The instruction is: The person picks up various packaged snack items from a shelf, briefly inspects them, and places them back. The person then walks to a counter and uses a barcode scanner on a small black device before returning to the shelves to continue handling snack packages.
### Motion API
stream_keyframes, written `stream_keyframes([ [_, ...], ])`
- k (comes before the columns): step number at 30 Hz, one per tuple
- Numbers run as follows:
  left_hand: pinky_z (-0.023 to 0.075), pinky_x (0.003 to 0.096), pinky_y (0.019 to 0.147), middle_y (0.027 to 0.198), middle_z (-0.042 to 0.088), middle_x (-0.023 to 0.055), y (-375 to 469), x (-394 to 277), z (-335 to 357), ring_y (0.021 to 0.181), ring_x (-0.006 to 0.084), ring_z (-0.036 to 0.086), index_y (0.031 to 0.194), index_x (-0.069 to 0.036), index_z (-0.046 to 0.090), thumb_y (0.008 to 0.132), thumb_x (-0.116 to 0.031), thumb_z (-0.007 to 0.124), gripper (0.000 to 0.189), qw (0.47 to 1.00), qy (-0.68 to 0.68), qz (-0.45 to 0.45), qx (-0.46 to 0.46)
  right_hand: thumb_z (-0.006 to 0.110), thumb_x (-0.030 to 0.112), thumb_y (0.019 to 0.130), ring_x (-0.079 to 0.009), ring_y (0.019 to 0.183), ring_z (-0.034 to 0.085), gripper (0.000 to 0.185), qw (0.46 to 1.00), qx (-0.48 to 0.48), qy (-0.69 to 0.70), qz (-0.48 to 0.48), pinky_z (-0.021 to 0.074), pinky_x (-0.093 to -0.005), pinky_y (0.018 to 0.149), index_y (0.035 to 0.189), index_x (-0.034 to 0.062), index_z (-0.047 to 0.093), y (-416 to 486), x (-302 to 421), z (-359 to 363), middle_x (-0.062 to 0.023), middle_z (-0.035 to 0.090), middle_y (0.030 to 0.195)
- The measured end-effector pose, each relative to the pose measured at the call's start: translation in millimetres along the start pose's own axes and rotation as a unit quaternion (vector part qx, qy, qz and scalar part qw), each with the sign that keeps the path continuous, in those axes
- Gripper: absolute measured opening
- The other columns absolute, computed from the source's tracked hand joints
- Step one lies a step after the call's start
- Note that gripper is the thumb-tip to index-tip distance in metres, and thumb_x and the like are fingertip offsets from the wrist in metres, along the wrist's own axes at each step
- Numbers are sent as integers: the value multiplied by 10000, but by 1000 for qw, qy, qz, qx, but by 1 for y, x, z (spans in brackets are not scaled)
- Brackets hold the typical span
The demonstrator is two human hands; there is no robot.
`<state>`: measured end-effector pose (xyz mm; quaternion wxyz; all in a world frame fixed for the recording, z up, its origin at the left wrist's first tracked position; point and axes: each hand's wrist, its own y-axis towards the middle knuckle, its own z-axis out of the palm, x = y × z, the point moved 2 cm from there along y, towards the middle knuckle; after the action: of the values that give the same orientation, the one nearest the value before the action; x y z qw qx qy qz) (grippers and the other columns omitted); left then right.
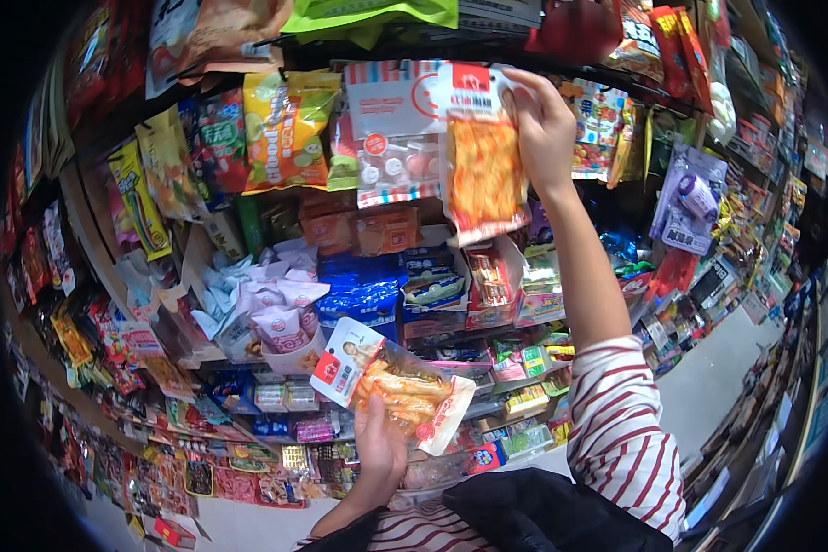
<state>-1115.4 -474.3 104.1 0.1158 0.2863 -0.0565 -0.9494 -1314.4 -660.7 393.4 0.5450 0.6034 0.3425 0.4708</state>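
Observation:
Low in the middle of the view, my left hand (381, 441) holds a clear-fronted snack packet (407, 393) with reddish-orange pieces inside, its white and red header tilted to the upper left. Raised at the upper right, my right hand (541, 124) grips the top edge of a similar packet (486, 176), which hangs upright by the hook rail. Directly left of that packet hangs a candy bag (397, 138) with a striped border. Further left is a yellow and orange bag (290, 131). The fingertips of my left hand are partly hidden behind its packet.
Below the hanging bags stand a white tub (297, 355) of pink packets, blue bags (359, 290) and a red box (493, 303) of small items. A purple pouch (686, 200) hangs at the right. Lower shelves hold many small packages, with pale floor beneath. A red box (174, 533) lies low left.

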Motion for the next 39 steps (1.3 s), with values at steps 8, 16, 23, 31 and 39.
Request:
stream_keyframes([
  [8,432,442,1006,1323,475,137,2,-2,6,1199,268,510,1342,-31,357,1003,-172,411,371,999,-8,8,42,572,-29,835,-184,853,669,217,999,-7,-23,-49,508,-277,773,1028,-8,669,43,-24,7,-139,693,966],
  [16,424,400,1008,1304,490,139,12,-7,16,1185,249,518,1352,-2,335,997,-162,412,397,993,96,37,59,578,55,848,-209,801,693,185,990,69,-114,-45,518,-297,733,990,29,694,54,-24,-7,-163,697,869],
  [23,462,319,935,1179,583,94,52,-22,50,1063,160,578,1241,23,481,950,-132,548,337,981,119,-6,152,582,-11,808,-217,911,656,234,971,194,-136,12,490,-296,842,1030,-31,652,66,-5,-9,-162,691,972],
  [31,473,329,931,1168,595,87,70,-20,69,1062,167,587,1229,13,496,948,-143,552,326,984,97,3,152,563,20,808,-387,780,608,176,919,83,-346,-169,486,-358,695,956,-5,654,38,-14,13,-217,623,787],
  [39,457,303,924,1174,589,106,54,-18,65,1054,166,576,1276,48,465,957,-141,539,378,946,235,137,174,715,37,777,-201,1024,574,574,965,212,154,33,476,-347,859,1287,26,451,-131,84,8,-125,580,1130],
])
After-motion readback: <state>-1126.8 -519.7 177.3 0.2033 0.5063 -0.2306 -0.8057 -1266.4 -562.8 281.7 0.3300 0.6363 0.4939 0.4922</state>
